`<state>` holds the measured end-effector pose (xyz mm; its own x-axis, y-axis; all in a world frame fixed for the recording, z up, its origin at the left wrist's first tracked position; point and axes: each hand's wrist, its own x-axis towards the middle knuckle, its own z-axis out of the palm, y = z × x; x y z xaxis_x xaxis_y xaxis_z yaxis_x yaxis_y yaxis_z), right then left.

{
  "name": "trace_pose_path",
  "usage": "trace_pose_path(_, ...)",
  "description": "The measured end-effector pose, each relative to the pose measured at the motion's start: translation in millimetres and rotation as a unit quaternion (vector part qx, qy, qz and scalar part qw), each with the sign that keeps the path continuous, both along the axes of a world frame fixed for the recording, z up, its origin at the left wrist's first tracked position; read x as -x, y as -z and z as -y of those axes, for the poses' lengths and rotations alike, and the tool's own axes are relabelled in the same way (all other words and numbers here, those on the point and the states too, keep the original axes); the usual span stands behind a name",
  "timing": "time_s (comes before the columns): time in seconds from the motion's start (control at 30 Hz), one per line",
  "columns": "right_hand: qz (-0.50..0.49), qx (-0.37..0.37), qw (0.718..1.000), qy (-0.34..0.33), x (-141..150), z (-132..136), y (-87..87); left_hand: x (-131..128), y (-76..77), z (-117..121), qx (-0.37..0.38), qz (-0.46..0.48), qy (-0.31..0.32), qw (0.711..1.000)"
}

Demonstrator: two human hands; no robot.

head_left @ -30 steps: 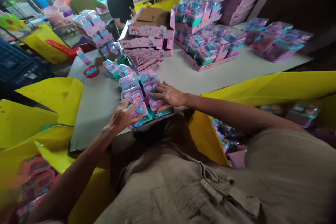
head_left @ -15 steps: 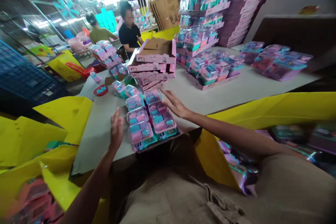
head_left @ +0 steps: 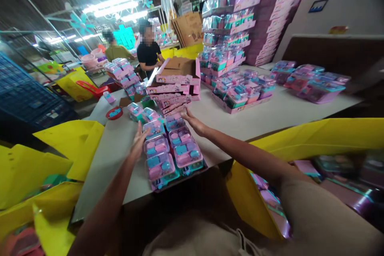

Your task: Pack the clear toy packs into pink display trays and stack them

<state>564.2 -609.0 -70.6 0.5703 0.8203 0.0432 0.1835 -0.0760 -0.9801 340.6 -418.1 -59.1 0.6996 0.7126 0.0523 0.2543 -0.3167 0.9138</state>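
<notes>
Two rows of clear-lidded pink and teal plastic boxes [head_left: 161, 168] stand at the near edge of the table, seemingly in a low tray whose near edge shows below them. On the left side of the rows, my left hand [head_left: 138, 142] has its fingers stretched out beside a far box [head_left: 154, 129]. My right hand [head_left: 193, 122] lies along the right side at the far end, fingers extended, by the last box [head_left: 174, 121] of that row. Both hands look open; whether their fingers press on the boxes I cannot tell.
Pink display cartons [head_left: 177, 76] are piled behind the rows. A filled tray of boxes [head_left: 244, 88] and a tall stack [head_left: 225, 40] stand to the right. A small red dish [head_left: 114, 113] is at left. Yellow bins [head_left: 324, 136] flank the table. Two people sit beyond.
My left hand has moved forward and inward to the side of the boxes. My right hand has shifted slightly toward the far end of its row. The camera view has tilted a little.
</notes>
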Motion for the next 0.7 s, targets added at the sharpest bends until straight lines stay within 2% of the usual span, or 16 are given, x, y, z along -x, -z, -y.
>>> trace_pose_path(0.07, 0.061, 0.027, 0.997, -0.032, -4, -6, -5.6, -9, -9.6, -9, -0.097, -0.019, -0.005, 0.995)
trace_pose_path(0.17, 0.200, 0.094, 0.972, -0.085, -3, -12, -7.3, -19, -13.4, -8, -0.239, -0.077, 0.066, 0.966)
trace_pose_path(0.23, 0.270, 0.111, 0.950, -0.113, -2, -13, -5.6, -23, -11.1, -2, -0.288, -0.117, 0.103, 0.945)
trace_pose_path(0.3, 0.295, 0.101, 0.942, -0.124, -3, -13, -1.8, -24, -7.1, 3, -0.311, -0.148, 0.118, 0.931)
trace_pose_path(0.4, 0.221, 0.066, 0.966, -0.114, -6, -11, 6.4, -20, 1.1, 4, -0.292, -0.151, 0.118, 0.937)
trace_pose_path(0.47, 0.112, 0.028, 0.992, -0.053, -8, -12, 11.0, -19, 6.8, -1, -0.247, -0.130, 0.078, 0.957)
trace_pose_path(0.53, 0.016, 0.005, 1.000, 0.005, -9, -14, 12.6, -21, 10.5, -8, -0.195, -0.110, 0.032, 0.974)
trace_pose_path(0.67, -0.043, 0.059, 0.997, 0.013, -11, -10, 8.8, -19, 9.3, -18, -0.119, -0.070, -0.003, 0.990)
trace_pose_path(0.7, -0.046, 0.079, 0.996, 0.019, -14, -5, 7.7, -14, 8.6, -17, -0.077, -0.049, -0.032, 0.995)
